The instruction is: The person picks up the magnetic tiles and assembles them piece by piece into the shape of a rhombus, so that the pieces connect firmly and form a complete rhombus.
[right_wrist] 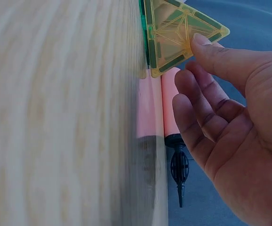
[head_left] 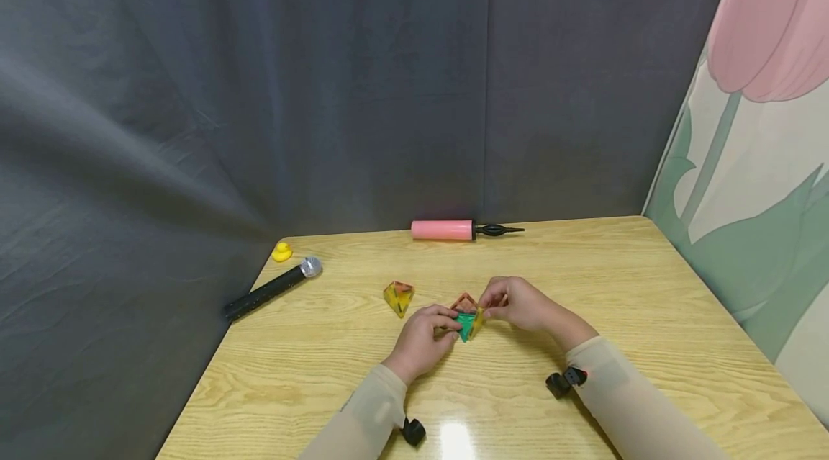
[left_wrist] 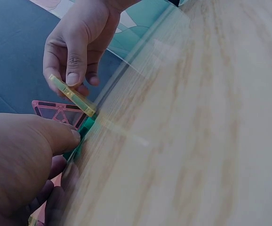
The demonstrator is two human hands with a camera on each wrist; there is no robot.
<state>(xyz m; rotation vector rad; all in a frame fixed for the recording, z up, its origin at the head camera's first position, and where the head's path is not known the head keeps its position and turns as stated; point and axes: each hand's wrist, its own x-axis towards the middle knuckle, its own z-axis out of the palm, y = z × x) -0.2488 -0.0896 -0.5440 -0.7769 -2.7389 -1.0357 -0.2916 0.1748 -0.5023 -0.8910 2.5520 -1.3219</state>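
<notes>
A green triangular magnetic tile (head_left: 465, 325) lies flat on the table, with a red triangular magnetic tile (head_left: 465, 303) standing tilted along its far edge. My left hand (head_left: 424, 341) grips the green tile at its left side, fingers curled. My right hand (head_left: 521, 305) pinches a yellow triangular magnetic tile (right_wrist: 180, 35) between thumb and fingers. In the left wrist view, the yellow tile leans outward, its lower edge against the green tile. Beyond my left hand sits a small yellow and red tile pyramid (head_left: 398, 297), which neither hand touches.
A pink hand pump (head_left: 443, 230) with a black nozzle lies along the table's back edge. At the left are a black microphone (head_left: 272, 291) with a silver head and a yellow rubber duck (head_left: 282, 252). A dark curtain (head_left: 388, 86) hangs behind the wooden table (head_left: 615, 287).
</notes>
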